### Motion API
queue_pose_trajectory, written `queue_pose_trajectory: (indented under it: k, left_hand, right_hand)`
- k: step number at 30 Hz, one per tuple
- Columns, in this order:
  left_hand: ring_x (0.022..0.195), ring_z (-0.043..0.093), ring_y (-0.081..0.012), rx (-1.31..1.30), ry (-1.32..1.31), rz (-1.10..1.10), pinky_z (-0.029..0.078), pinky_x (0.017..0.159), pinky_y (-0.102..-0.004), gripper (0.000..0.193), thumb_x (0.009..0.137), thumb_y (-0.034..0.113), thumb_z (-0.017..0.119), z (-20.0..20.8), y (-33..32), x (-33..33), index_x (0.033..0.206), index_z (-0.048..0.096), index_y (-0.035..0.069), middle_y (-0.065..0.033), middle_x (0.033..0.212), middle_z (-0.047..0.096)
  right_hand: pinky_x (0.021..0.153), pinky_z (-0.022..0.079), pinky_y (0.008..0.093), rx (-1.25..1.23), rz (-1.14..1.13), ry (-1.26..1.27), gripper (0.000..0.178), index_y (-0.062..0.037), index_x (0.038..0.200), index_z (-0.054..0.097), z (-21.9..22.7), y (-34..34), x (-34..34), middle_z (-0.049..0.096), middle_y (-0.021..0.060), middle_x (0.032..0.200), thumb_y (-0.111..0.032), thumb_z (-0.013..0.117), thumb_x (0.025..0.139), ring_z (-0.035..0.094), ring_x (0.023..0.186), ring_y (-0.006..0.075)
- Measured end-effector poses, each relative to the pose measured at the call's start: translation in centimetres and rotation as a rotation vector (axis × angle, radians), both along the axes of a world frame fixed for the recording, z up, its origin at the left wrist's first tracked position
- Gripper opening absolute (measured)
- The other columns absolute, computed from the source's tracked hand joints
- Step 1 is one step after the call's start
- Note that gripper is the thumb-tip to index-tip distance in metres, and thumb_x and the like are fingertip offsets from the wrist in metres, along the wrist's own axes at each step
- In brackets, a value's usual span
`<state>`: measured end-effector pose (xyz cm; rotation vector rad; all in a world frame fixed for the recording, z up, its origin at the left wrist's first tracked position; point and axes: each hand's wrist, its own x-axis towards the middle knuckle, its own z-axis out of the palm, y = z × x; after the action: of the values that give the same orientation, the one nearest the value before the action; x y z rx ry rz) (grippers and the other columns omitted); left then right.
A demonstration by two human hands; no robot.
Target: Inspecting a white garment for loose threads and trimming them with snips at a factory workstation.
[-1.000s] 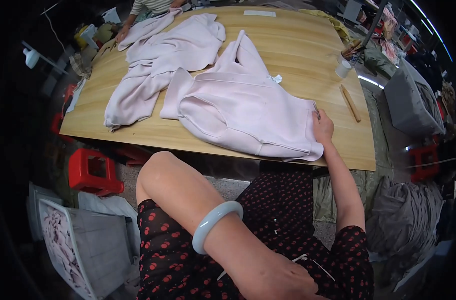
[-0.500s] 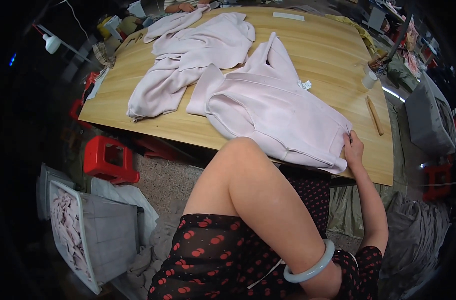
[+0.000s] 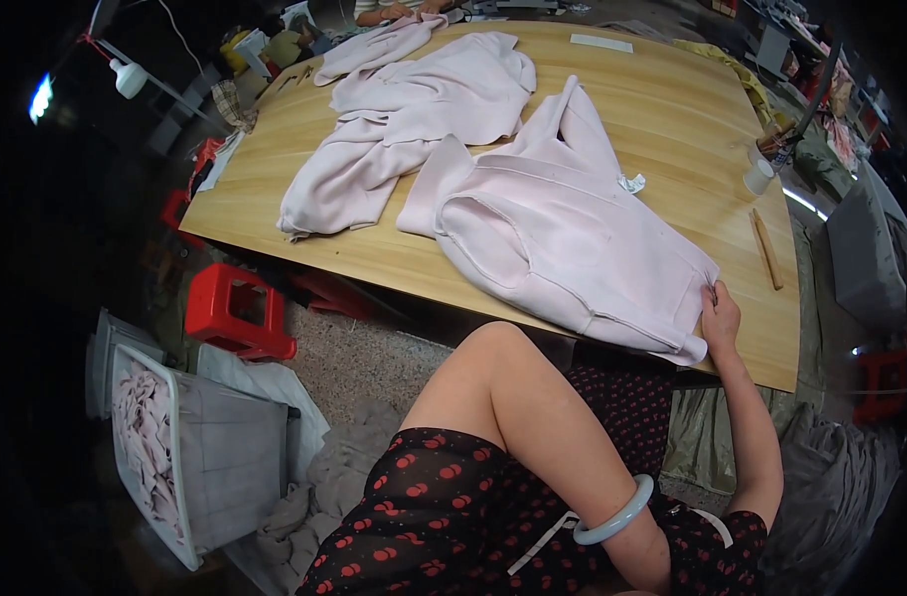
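My right hand (image 3: 720,320) is closed at the right end of a pale pink garment (image 3: 573,233) on the wooden table (image 3: 672,109). From its fingers a small, dark, pointed metal tool (image 3: 714,294) pokes out against the garment's edge. The rest of that tool is hidden in the hand. My left arm is bent sharply at the elbow, and a pale bracelet (image 3: 614,511) rings the wrist. Low by my lap lies my left hand (image 3: 636,558), its fingers out of sight.
Another pink garment (image 3: 424,99) lies at the far left of the table, near another person's hands (image 3: 402,12). A wooden stick (image 3: 766,248) and white cup (image 3: 759,177) are on the right. A red stool (image 3: 237,310) and cloth-filled bin (image 3: 230,457) stand on the left.
The whole view has shifted, so the table and garments sit slightly further right and lower. My right hand stays at the garment's end with the pointed tool.
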<state>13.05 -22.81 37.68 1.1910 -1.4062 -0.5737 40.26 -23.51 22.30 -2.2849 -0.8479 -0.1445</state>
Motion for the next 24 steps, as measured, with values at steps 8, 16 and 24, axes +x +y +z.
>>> queue_pose_trajectory:
  k: [8,16,24]
  left_hand:
    - [0.1,0.051,-0.0295,-0.042,-0.192,-0.039,0.039,0.088,-0.0337,0.032,0.089,0.013,0.042,2.6,0.3,1.9,0.114,0.05,-0.006,-0.0215,0.111,0.054]
    - [0.101,0.051,-0.0299,-0.006,-0.146,-0.004,0.039,0.088,-0.0349,0.033,0.089,0.015,0.043,1.7,-2.9,-0.8,0.114,0.05,-0.005,-0.021,0.112,0.054]
    - [0.101,0.051,-0.0303,0.032,-0.088,0.031,0.039,0.088,-0.0361,0.034,0.089,0.018,0.044,3.1,-2.1,-0.8,0.114,0.05,-0.005,-0.0205,0.113,0.053]
  right_hand:
    - [0.058,0.041,0.0432,-0.044,-0.05,-0.047,0.023,-0.0051,0.084,0.052,-0.3,0.1,0.0,0.057,0.0193,0.072,-0.028,0.05,0.086,0.055,0.068,0.0392]
    - [0.057,0.041,0.0433,-0.024,-0.037,-0.055,0.023,-0.0055,0.084,0.052,-0.3,0.0,-0.1,0.057,0.0188,0.071,-0.028,0.05,0.086,0.055,0.068,0.039]
    - [0.057,0.04,0.0433,-0.012,-0.024,-0.055,0.026,-0.0047,0.083,0.05,-0.3,-0.1,0.0,0.054,0.0212,0.07,-0.03,0.048,0.087,0.053,0.067,0.0407]
